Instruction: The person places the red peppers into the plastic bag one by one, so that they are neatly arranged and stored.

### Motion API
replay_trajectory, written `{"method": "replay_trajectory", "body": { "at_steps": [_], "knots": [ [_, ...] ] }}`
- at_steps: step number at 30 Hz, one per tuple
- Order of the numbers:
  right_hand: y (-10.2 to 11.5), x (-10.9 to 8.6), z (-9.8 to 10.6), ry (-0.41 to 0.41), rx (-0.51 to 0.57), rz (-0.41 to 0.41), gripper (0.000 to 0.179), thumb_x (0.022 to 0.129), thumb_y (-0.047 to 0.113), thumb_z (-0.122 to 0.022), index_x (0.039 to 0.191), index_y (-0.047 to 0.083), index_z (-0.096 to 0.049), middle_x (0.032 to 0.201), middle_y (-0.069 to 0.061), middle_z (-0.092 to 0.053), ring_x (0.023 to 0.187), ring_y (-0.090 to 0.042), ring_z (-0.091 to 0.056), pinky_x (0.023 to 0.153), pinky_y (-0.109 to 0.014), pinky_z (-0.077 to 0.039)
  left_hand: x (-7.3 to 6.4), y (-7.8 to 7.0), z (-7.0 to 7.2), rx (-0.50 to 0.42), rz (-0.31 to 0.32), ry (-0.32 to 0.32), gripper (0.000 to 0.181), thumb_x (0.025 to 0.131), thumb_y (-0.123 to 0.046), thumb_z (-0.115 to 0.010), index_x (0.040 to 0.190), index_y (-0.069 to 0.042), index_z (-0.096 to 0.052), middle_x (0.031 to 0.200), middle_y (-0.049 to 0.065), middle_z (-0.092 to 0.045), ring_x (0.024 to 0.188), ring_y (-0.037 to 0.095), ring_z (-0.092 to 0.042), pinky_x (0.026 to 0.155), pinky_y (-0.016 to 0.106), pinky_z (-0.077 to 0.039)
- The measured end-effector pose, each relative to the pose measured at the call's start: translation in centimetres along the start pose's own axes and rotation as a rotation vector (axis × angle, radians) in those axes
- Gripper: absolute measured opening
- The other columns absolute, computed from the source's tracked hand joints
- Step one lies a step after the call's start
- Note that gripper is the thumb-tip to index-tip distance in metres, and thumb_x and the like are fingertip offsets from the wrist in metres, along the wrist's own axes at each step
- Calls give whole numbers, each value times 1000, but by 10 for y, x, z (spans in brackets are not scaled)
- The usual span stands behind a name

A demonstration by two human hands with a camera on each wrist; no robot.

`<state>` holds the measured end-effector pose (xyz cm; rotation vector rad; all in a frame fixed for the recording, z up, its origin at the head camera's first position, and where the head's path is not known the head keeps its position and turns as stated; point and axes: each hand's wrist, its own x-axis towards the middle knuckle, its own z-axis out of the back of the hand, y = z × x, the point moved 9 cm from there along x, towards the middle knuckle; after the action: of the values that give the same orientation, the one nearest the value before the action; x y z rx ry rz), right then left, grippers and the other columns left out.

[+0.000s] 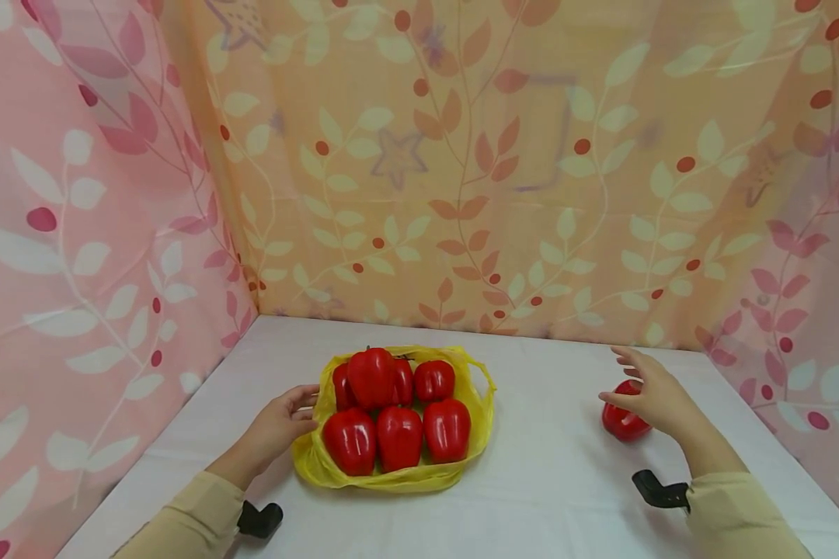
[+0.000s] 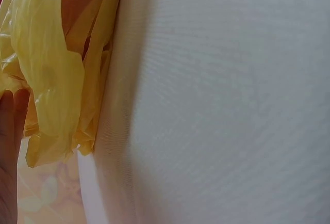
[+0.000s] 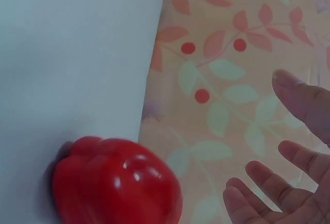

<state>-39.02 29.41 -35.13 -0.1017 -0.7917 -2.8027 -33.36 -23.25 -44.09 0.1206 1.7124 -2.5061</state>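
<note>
Several red bell peppers [image 1: 400,439] sit in an open yellow plastic bag [image 1: 475,435] left of the table's middle. My left hand [image 1: 283,427] is at the bag's left side, its fingertips right at the yellow plastic; in the left wrist view the fingers [image 2: 7,126] show beside the bag [image 2: 49,74]. On the right, a lone red bell pepper [image 1: 622,425] lies on the table, partly hidden behind my right hand [image 1: 653,392]. In the right wrist view that pepper [image 3: 118,182] rests on the cloth, and the right hand [image 3: 289,177] is spread above and apart from it, holding nothing.
A white cloth covers the table [image 1: 538,466]. Flower-patterned curtains close in the back [image 1: 419,171] and both sides. Black wrist straps [image 1: 660,491] stick out near the sleeves.
</note>
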Motion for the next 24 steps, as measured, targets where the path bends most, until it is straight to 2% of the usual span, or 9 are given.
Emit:
{"method": "replay_trajectory", "body": {
  "at_steps": [7,16,24],
  "knots": [
    [-21,-5,1,-8,5,-74,94,73,38,-74,143,5,-20,132,-30,-33,117,-51,-34,73,-53,-51,-3,-5,-1,-31,-30,15,52,84,1,-59,133,-9,-43,125,14,-50,110,28,-56,89,36,-48],
    [-40,-15,5,-68,-45,-72,90,73,38,-73,139,-1,-25,127,-34,-36,111,-53,-38,76,-58,-48,-3,-5,-1,-29,-33,14,52,84,0,-60,132,-9,-43,125,13,-51,110,27,-56,88,36,-48],
    [-55,-25,6,-87,-65,-101,91,74,41,-71,140,-2,-25,124,-35,-36,106,-53,-40,74,-57,-49,-1,-2,-1,-31,-31,21,52,85,-1,-59,133,-10,-42,127,14,-50,111,27,-55,89,36,-48]
  ]
}}
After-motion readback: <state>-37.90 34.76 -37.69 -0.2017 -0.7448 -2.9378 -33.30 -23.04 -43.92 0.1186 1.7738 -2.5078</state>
